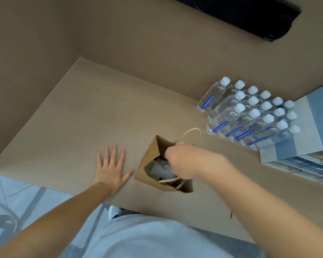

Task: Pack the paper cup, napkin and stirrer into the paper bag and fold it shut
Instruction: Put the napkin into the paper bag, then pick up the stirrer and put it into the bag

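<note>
Paper bag (149, 161) stands upright on the counter (93, 112), center-right of the frame, mouth open toward the camera. Inside, something white and crumpled shows, prob. the napkin (159, 167); a darker shape sits under and beside it, too blurred to name. Can't make out a cup or stirrer in the bag.

Right hand (181, 161) is over the bag mouth, reaching in from the right side of the frame. It's motion-blurred. Fingers seem curled down into the opening w/ a fingertip peeking at the far rim, but can't tell if they pinch anything or just hover inside. One twine handle (191, 132) loops up behind the hand at the far rim; the other handle (171, 180) flops over the near rim, just below the wrist.

Left hand (111, 170) lies flat on the counter, palm down, just left of the bag. Fingers are spread, thumb pointing toward the bag's lower left corner, close but not touching it. Holds nothing.

Upper right of the frame: a block of clear water bottles (250, 114) w/ white caps and blue labels, standing packed in rows, well apart from the bag. Right edge: a stack of pale blue-and-white boxes (309, 138) touching the bottle block. Top right corner: a dark long object (250, 13), blurred. Bottom: the person's light shirt (147, 237) and both bare forearms.
</note>
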